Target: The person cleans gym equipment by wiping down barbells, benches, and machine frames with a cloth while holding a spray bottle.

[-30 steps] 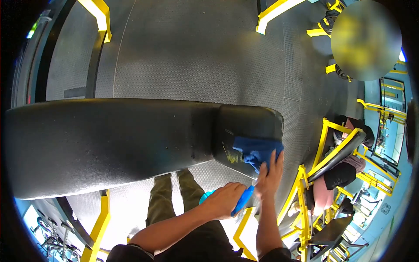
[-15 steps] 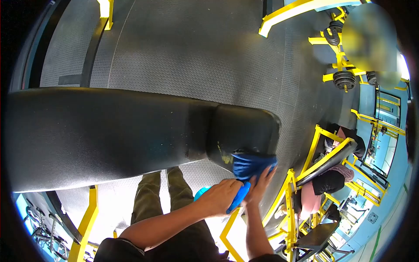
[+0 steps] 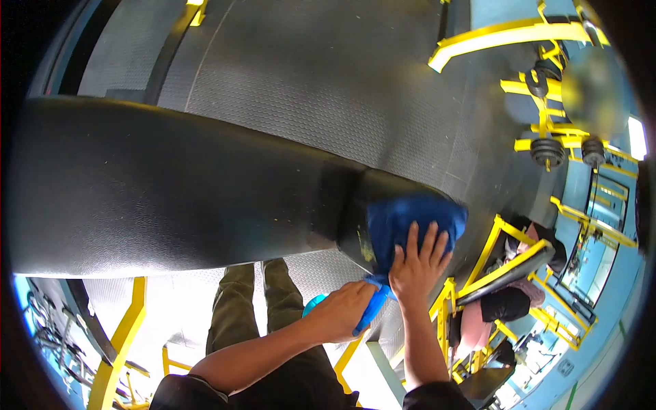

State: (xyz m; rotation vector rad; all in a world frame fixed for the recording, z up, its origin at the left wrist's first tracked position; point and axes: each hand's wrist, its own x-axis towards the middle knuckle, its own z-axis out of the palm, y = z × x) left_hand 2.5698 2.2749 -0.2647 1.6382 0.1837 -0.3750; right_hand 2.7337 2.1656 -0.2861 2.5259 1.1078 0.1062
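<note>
A black padded bench [image 3: 171, 191] runs across from the left, with a shorter end pad [image 3: 352, 222] at its right. A worn yellowish patch shows on that pad's near side. Spread over the end pad is a dark blue cloth [image 3: 383, 222]. My right hand [image 3: 418, 263] lies on it palm down, fingers apart. Just below the pad, my left hand [image 3: 340, 311] is closed around a brighter blue strip at the cloth's near end; whether strip and cloth are one piece I cannot tell. Part of a turquoise round object [image 3: 313, 304] shows behind my left hand.
Yellow bench legs [image 3: 123, 342] stand below the pad. To the right are a yellow-framed machine [image 3: 502, 273] and a person in black and pink [image 3: 502, 307]. Weight plates [image 3: 548, 152] hang on a yellow rack farther off. Dark textured rubber flooring [image 3: 307, 82] lies beyond the bench.
My right hand has moved up and forward onto the end pad, its fingers now spread. The cloth has spread farther across the pad. My left hand keeps its grip; the view has tilted slightly.
</note>
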